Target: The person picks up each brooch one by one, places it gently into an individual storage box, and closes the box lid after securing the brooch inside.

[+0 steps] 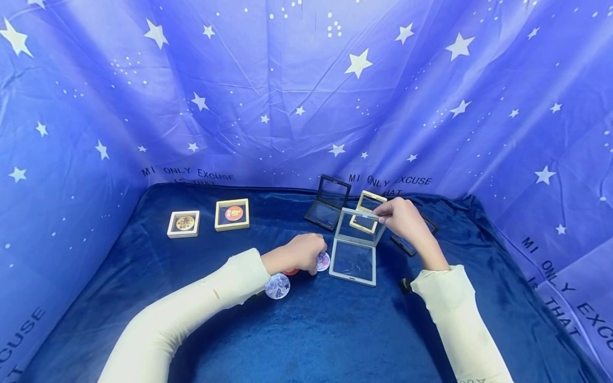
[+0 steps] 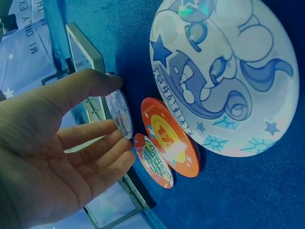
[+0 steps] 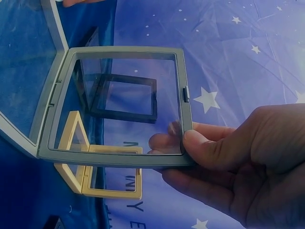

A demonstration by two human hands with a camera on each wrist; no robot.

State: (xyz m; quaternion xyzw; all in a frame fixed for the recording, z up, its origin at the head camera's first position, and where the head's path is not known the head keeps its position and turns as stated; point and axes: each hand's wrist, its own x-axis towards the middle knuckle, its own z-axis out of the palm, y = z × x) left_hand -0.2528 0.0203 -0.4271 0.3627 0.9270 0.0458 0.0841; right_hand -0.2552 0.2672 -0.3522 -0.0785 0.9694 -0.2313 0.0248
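My left hand [image 1: 299,252] pinches a small round badge [image 2: 120,114] by its edge, between thumb and fingertips, close above the blue cloth. Nearby lie a large white-and-purple badge [image 1: 278,286] with a cartoon character, an orange badge [image 2: 167,133] and a smaller badge [image 2: 153,162] with a red rim, partly under the orange one. My right hand [image 1: 407,219] holds the raised lid of a grey hinged display case [image 1: 351,279] by its corner, thumb on one side and fingers on the other. Clear film fills both halves; no badge is between them.
Behind the grey case stand an open black case [image 1: 320,224] and an open yellow case [image 1: 373,193]. Another black case [image 1: 404,246] is partly hidden by the right hand. At the left, a cream case [image 1: 184,234] and a yellow-framed case [image 1: 233,227] each hold a round badge.
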